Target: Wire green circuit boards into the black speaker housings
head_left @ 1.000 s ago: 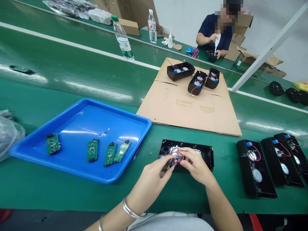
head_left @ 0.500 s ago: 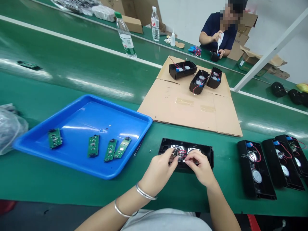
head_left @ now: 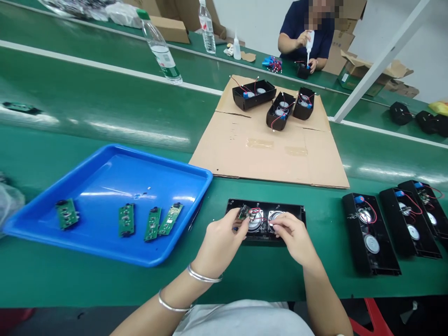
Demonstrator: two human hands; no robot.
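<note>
Green-capped plastic bottle point(head_left: 160, 50), upright, part filled; second clear bottle point(head_left: 207, 29), farther back; small white nozzle bottle point(head_left: 237, 50), just beside a brown scrap point(head_left: 248, 56); co-worker point(head_left: 324, 42), dark blue shirt, upper right; slanting white post point(head_left: 382, 59), before an open carton point(head_left: 359, 77); yellow item point(head_left: 439, 108), right edge, perhaps a bag.

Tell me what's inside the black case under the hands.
In the case, two round speakers and red wire are visible; the left hand and right hand hide whatever lies beneath.
</note>
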